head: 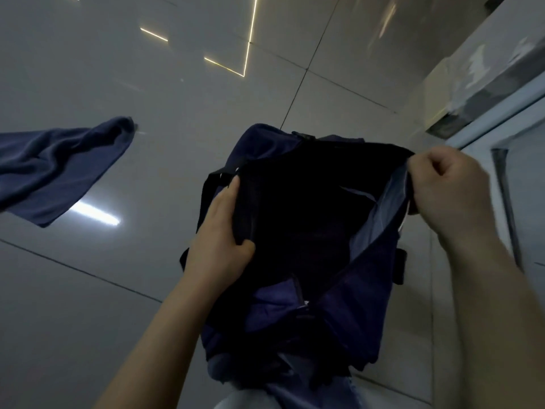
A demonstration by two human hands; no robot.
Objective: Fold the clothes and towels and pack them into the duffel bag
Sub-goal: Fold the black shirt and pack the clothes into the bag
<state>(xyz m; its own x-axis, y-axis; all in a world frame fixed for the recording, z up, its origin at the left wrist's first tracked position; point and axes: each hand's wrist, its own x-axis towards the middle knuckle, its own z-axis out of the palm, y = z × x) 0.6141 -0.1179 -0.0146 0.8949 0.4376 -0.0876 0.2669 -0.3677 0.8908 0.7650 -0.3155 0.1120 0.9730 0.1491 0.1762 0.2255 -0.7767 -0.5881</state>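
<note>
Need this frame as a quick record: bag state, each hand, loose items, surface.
bag: navy duffel bag, mouth pulled open, interior dark, contents not discernible
left hand: left hand grips the bag's left rim, thumb over the edge
right hand: right hand pinches the bag's right rim, fingers curled, pulling outward
loose items: blue cloth lying unfolded, left of the bag, apart from it
surface: glossy tiled floor with light reflections
packing: cloth not yet in the bag

Both hands hold the navy duffel bag [339, 290] open — left hand [219, 231] gripping one rim, right hand [448, 187] pinching the other; a blue cloth [56, 169], perhaps a towel, lies well left.
</note>
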